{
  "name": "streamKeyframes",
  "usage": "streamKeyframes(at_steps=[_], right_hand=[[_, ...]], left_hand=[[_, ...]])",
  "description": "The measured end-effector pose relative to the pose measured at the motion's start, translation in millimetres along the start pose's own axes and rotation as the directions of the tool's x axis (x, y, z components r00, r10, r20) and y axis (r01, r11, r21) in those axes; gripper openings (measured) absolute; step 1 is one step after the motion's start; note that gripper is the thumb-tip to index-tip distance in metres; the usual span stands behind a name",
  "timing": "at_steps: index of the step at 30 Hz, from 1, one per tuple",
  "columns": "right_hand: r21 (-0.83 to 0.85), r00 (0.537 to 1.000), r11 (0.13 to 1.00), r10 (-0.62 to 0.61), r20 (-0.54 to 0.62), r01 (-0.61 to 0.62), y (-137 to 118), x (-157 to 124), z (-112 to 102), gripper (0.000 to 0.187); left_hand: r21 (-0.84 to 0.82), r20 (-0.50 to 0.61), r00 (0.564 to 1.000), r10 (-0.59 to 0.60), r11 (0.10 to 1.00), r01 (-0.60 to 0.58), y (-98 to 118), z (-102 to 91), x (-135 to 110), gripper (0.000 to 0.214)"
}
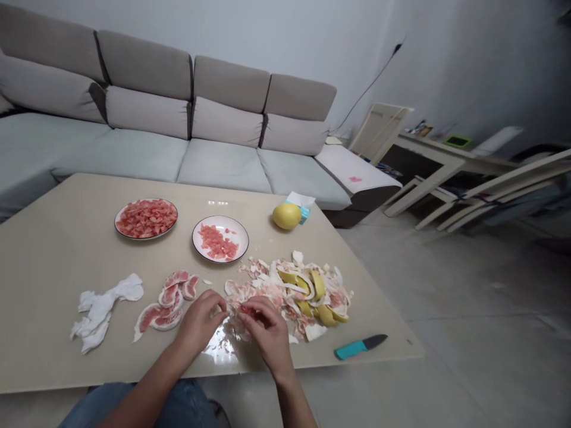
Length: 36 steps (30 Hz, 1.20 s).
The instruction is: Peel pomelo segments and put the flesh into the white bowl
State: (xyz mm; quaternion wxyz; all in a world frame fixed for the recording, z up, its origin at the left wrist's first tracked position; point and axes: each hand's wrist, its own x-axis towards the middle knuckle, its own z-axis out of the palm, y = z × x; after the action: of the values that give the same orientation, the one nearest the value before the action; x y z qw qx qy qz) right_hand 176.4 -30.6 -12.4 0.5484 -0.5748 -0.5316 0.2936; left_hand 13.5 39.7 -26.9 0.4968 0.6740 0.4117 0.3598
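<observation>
Low over the table's near edge, my left hand (201,320) has its thumb and fingers pinched together; whatever lies between them is too small to make out. Beside it, my right hand (270,334) pinches a small red piece of pomelo pulp (244,309) at its fingertips. Peeled pomelo segments (169,303) lie just left of my left hand. Right of and beyond my right hand spreads a heap of pomelo peel (307,285) and pale membrane scraps. Farther back, one plate (241,239) carries some loose pulp, and another plate (143,239) is piled with it.
Crumpled white tissue (100,312) lies at the left. A knife (359,346) with a turquoise handle rests near the table's right corner. Toward the back stand a whole yellow pomelo (286,216) and a tissue pack (305,213). A grey sofa (223,163) lines the far side.
</observation>
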Motion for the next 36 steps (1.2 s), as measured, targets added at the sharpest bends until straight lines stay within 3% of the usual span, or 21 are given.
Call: streamKeyframes(at_steps=[4, 7, 9, 13, 16, 20, 25, 30, 36], right_hand=[[-0.202, 0.978, 0.964, -0.193, -0.075, 0.175, 0.3, -2.0, 2.6, 0.01], [-0.364, 0.942, 0.885, -0.33, -0.054, 0.289, 0.2, -4.2, 6.3, 0.01], [-0.438, 0.916, 0.829, -0.4, -0.027, 0.349, -0.4, -4.8, 10.8, 0.012], [-0.521, 0.857, 0.732, -0.515, 0.001, 0.44, -2.1, -4.4, 22.3, 0.015], [-0.512, 0.874, 0.747, -0.486, 0.017, 0.425, -5.7, -5.5, 26.8, 0.02], [-0.354, 0.948, 0.884, -0.316, 0.026, 0.305, -17.2, -11.1, 21.6, 0.026], [-0.152, 0.99, 0.979, -0.138, -0.026, 0.133, -31.8, -11.2, 8.5, 0.017], [-0.178, 0.982, 0.966, -0.186, 0.021, 0.187, -32.0, -4.4, 5.8, 0.02], [-0.268, 0.937, 0.898, -0.339, 0.083, 0.349, -26.5, -4.2, 7.4, 0.029]], left_hand=[[-0.165, 0.001, 0.997, -0.074, 0.984, 0.073, 5.0, 1.9, -1.1, 0.009], [-0.3, 0.146, 0.973, -0.182, 0.929, 0.218, 9.5, 3.0, -2.4, 0.038], [-0.381, 0.229, 0.952, -0.202, 0.882, 0.278, 13.0, 3.8, -3.4, 0.045], [-0.482, 0.209, 0.945, -0.252, 0.814, 0.324, 18.3, 5.3, -4.6, 0.04], [-0.523, 0.183, 0.946, -0.266, 0.789, 0.323, 19.2, 3.6, -3.8, 0.039], [-0.511, 0.152, 0.962, -0.228, 0.815, 0.274, 19.8, -1.3, -3.0, 0.036], [-0.471, 0.259, 0.941, -0.218, 0.822, 0.32, 22.7, -4.3, -6.1, 0.043], [-0.44, 0.305, 0.932, -0.195, 0.839, 0.32, 24.7, -3.6, -7.9, 0.041], [-0.522, 0.338, 0.91, -0.239, 0.757, 0.393, 17.6, -2.3, -7.8, 0.041]])
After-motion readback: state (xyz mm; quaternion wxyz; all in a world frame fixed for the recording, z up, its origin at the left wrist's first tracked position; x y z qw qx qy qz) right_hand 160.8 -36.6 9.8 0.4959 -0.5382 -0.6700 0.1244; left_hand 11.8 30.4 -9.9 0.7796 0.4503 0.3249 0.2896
